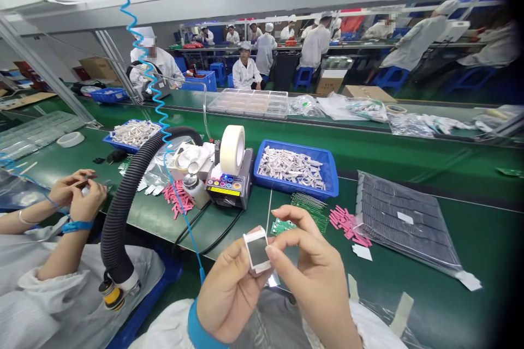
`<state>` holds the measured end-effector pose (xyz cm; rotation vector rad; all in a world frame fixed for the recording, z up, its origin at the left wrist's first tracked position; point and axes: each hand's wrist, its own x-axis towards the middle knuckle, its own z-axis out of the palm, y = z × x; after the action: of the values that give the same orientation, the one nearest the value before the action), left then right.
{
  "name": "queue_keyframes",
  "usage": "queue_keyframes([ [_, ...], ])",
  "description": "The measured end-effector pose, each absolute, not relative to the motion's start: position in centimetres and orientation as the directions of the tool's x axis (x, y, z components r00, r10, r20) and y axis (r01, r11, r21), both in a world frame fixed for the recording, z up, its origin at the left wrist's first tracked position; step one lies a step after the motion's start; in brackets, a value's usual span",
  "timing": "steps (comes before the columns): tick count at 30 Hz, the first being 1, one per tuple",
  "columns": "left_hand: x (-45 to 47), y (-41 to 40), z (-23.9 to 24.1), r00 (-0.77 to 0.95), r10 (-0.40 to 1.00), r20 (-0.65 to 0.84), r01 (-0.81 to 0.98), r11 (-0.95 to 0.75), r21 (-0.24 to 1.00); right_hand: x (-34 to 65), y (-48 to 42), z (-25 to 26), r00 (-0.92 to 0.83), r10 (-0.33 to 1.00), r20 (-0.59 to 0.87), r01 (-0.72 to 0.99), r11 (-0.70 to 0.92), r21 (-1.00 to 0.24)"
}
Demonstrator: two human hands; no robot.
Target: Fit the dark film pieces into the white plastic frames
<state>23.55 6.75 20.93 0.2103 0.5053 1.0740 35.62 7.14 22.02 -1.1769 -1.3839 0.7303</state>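
My left hand [233, 283] grips a small dark grey screen [257, 253] in a white frame, tilted up in front of me. Around that wrist is a blue strap [204, 327]. The thumb and index finger of my right hand [311, 267] close on the screen's right edge; whether a thin film is between them I cannot make out. Just beyond my hands lie green circuit boards [309, 211] and pink strips [347, 224]. A blue tray [333, 174] of small white parts stands behind them.
A tape dispenser [229, 188] with a tape roll and a pump bottle [196, 191] stand ahead. A black hose [117, 229] and a coiled blue cord [164, 131] rise at left. A co-worker's hands [84, 196] work there. Bagged dark trays [405, 223] lie right.
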Motion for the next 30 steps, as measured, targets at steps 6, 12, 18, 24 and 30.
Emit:
queue_keyframes([
  [6,23.3,6.9,20.7,0.358,0.888,-0.289,-0.780,0.455,0.429,35.6,7.2,22.0,0.126,0.941,0.314,0.239,0.279,-0.930],
  [12,23.2,6.9,20.5,0.344,0.896,-0.280,-0.792,0.437,0.426,35.1,7.5,21.6,0.137,0.942,0.307,0.263,0.265,-0.928],
  [18,23.4,7.1,20.0,0.285,0.891,-0.355,-0.797,0.426,0.429,34.3,8.2,20.6,0.177,0.861,0.476,0.474,0.349,-0.808],
  [24,22.3,7.8,19.9,0.182,0.843,-0.505,-0.788,0.432,0.437,33.8,8.5,18.4,-0.414,0.616,0.670,0.680,0.699,-0.222],
  [30,20.2,7.7,18.7,0.077,0.857,-0.510,-0.682,0.418,0.599,35.3,6.7,16.7,-0.629,0.525,0.573,0.543,0.824,-0.159],
])
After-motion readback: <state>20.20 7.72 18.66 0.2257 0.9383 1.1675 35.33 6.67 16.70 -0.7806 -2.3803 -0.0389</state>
